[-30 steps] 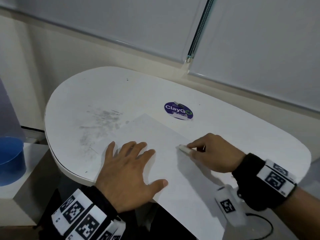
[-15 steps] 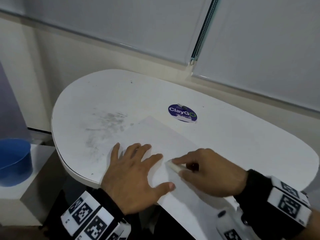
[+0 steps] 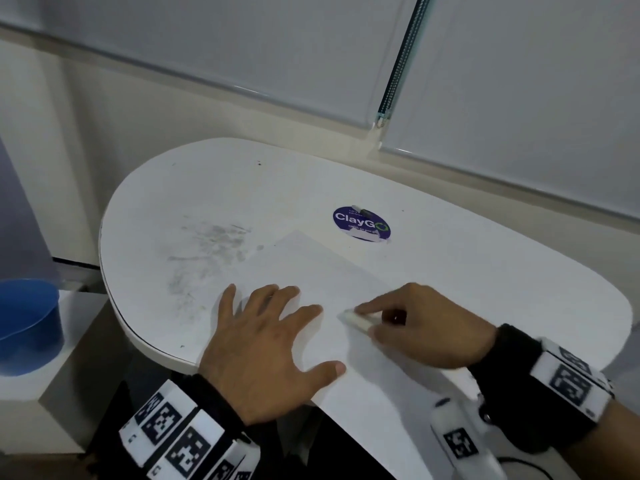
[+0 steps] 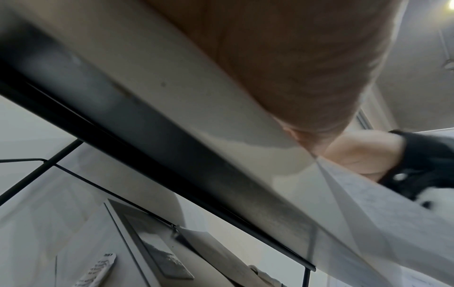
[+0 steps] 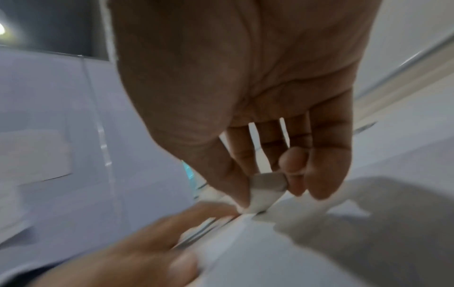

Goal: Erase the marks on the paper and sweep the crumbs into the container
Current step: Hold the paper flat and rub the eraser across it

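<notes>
A white sheet of paper [image 3: 322, 271] lies on the white oval table [image 3: 485, 271], its near corner hanging over the front edge. My left hand [image 3: 266, 334] lies flat with spread fingers on the sheet's left part. My right hand [image 3: 412, 323] pinches a small white eraser [image 3: 356, 319] and holds its tip against the paper, just right of the left fingers. In the right wrist view the eraser [image 5: 266, 191] sits between thumb and fingertips, touching the sheet. A blue container [image 3: 26, 323] stands on a lower surface at the far left.
Grey smudges [image 3: 207, 258] mark the table left of the paper. A round purple ClayGo sticker [image 3: 362, 223] is stuck behind the sheet. Window blinds with a bead chain [image 3: 398, 64] rise behind the table. Under the table, the left wrist view shows a black frame [image 4: 123, 136].
My right hand slid the eraser left and nearer across the paper, toward my left fingers. My left hand stayed pressed flat on the sheet.
</notes>
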